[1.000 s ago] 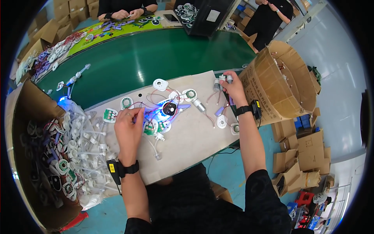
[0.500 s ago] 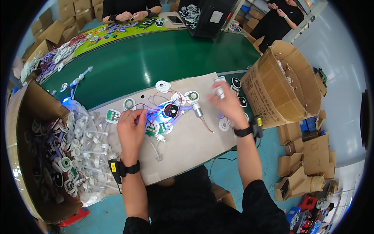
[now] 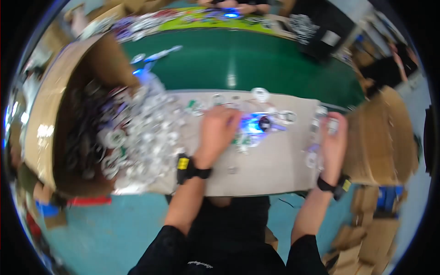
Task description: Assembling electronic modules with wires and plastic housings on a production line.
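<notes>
Head view: left hand (image 3: 219, 130), fingers curled, just left of the lit unit (image 3: 253, 123) on the mat (image 3: 275, 172); right hand (image 3: 333, 144), fingers bent at a pale piece (image 3: 333, 125), by the right box (image 3: 380, 142). Blur hides either grip.

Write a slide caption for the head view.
Left hand beside small parts lit blue, right hand near a cardboard box.

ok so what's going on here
Someone is working over a beige mat. The left hand is beside a blue-glowing cluster; blur hides its grip. The right hand, near a carton, holds a small pale part, too blurred to identify. White pieces are piled at the left.
</notes>
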Motion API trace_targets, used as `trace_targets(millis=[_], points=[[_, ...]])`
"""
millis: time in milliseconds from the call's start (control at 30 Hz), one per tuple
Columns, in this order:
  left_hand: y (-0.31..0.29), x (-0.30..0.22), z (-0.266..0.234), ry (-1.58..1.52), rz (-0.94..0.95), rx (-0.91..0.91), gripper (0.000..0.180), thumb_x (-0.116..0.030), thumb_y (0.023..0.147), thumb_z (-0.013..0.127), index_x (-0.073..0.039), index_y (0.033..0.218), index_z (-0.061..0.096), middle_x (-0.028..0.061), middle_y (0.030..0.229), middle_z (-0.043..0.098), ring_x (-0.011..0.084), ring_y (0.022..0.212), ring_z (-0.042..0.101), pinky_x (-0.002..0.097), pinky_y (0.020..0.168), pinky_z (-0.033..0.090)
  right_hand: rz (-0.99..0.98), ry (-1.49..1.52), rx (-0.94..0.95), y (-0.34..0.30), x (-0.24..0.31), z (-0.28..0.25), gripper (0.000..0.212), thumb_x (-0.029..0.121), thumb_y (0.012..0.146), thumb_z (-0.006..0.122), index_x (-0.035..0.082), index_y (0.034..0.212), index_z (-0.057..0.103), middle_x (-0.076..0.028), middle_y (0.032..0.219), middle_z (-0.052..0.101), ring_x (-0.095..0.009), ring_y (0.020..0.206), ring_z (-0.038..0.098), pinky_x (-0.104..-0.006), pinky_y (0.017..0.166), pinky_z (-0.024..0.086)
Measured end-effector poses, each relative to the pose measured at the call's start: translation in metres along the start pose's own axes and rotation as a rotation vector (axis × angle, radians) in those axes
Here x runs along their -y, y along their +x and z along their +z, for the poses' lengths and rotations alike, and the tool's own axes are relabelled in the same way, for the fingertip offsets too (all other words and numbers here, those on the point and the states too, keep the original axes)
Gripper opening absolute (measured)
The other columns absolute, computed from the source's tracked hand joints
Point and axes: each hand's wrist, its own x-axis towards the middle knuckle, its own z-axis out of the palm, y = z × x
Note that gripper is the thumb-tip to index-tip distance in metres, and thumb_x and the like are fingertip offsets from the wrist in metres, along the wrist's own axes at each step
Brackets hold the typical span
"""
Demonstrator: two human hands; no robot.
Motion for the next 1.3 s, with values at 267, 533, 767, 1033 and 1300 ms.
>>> trace_targets(millis=[267,533,767,1033,1300], points=[[-0.042,-0.073,-0.056,0.119,0.077,0.17,0.01,-0.009,0.078,0.078,-0.008,0.087,0.074,0.008,0.084,0.069,0.0305,0.081,0.064,0.0413,0.071,0.052,0.113,1.176,0.367,0.033,0.098,0.023,0.071,0.007,0.096,0.059,0.002,0.157,0.023,-0.02,0.138,0.05,-0.03,0.122,0.058,-0.0403,0.106,0.046],[-0.028,-0.031,-0.186,0.6,-0.244,0.007,0.014,-0.011,0.082,0.076,-0.004,0.094,0.074,0.0135,0.093,0.072,0.0335,0.089,0.065,0.0411,0.08,0.052,0.404,1.753,0.6,0.027,0.03,0.124,0.058,0.002,0.095,0.064,-0.002,0.147,0.038,-0.016,0.128,0.057,-0.037,0.131,0.053,-0.0461,0.115,0.043],[-0.036,-0.01,-0.138,0.776,-0.195,0.282,0.025,-0.03,0.072,0.083,-0.007,0.079,0.077,0.0082,0.089,0.066,0.0303,0.095,0.055,0.041,0.086,0.044,0.404,1.793,0.597,0.02,0.006,0.124,0.061,0.01,0.092,0.072,0.002,0.145,0.043,-0.009,0.12,0.063,-0.028,0.121,0.059,-0.0407,0.108,0.045],[-0.044,-0.019,-0.127,0.942,-0.249,0.469,0.035,-0.04,0.075,0.079,-0.005,0.083,0.076,0.0102,0.103,0.064,0.0317,0.11,0.052,0.0436,0.097,0.038,0.413,1.705,0.645,0.022,0.004,0.124,0.065,0.022,0.093,0.073,0.006,0.147,0.041,-0.007,0.123,0.062,-0.019,0.108,0.061,-0.0311,0.092,0.048],[-0.01,-0.064,-0.152,-0.475,-0.699,0.024,0.022,-0.018,0.103,0.055,-0.003,0.12,0.058,0.0115,0.114,0.065,0.0216,0.103,0.065,0.035,0.096,0.05,0.459,1.794,0.625,0.025,0.019,0.113,0.054,0.021,0.101,0.061,0.006,0.148,0.04,-0.014,0.127,0.062,-0.023,0.103,0.064,-0.0355,0.095,0.05]])
